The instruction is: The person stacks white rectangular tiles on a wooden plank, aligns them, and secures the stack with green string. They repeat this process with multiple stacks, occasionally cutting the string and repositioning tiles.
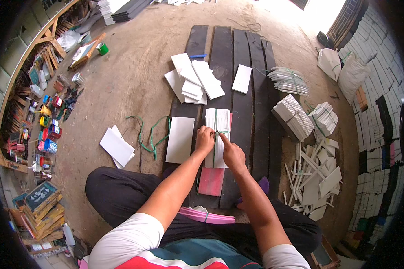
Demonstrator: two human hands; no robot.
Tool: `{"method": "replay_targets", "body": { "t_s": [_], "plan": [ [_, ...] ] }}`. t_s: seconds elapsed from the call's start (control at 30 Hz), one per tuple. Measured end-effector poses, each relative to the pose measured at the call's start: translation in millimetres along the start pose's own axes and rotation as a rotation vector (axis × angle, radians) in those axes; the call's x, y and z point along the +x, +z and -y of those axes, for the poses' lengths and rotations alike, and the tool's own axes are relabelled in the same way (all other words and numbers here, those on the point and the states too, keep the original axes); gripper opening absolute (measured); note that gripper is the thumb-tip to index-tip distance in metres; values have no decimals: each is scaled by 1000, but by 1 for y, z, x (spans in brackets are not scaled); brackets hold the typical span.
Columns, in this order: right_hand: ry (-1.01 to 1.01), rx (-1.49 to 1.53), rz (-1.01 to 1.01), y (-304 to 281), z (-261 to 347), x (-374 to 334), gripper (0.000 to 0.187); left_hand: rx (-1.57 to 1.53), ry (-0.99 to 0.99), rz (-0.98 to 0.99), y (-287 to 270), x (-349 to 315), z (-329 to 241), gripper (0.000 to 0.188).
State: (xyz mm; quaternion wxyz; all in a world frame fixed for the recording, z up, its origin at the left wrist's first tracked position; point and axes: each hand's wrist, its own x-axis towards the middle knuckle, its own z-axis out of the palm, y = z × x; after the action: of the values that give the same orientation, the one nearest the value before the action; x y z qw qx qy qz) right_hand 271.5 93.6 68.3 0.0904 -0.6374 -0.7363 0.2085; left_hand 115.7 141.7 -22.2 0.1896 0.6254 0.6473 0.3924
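Note:
A stack of white rectangular boards (211, 119) lies in front of me, with a green string (216, 150) running around it lengthwise and across. At the crossing, the fingers of my left hand (205, 141) are closed on the string. My right hand (234, 154) is also closed there, its index finger reaching to the crossing and the other fingers curled. Under the stack is a pink-red board (211, 181), sticking out toward me. To the left of the stack lies a single white board (180, 140). Loose green string (151, 141) trails on the floor beside it.
Dark planks (221, 67) bear everything, with loose white boards (195, 80) and a blue tool (198, 56) farther off. Tied white bundles (294, 117) and offcuts (316, 175) lie right. A pink bundle (206, 215) sits by my legs. Paint pots (54, 130) stand left.

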Motion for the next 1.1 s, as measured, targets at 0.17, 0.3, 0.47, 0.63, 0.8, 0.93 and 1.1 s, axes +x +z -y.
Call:
{"method": "replay_targets", "body": {
  "t_s": [0.17,0.3,0.47,0.63,0.8,0.93,1.1],
  "plan": [
    [11,61,23,-5,2,4,53,-4,4,-14,2,-1,0,8],
    [48,86,49,-6,0,7,53,-44,19,-27,5,-4,-5,7],
    [56,189,28,-2,-12,0,53,-54,-2,-72,14,-11,-13,7],
    [5,250,-69,23,-20,-3,55,-70,60,-111,18,-12,-9,7],
    [4,222,-35,23,-19,-8,55,-91,40,-188,18,-12,-10,5],
    [16,373,-90,21,-24,-12,51,-144,58,-149,16,-13,-17,7],
    [263,673,-360,37,-50,-26,43,-152,-86,-339,14,-26,3,10]
  ]
}}
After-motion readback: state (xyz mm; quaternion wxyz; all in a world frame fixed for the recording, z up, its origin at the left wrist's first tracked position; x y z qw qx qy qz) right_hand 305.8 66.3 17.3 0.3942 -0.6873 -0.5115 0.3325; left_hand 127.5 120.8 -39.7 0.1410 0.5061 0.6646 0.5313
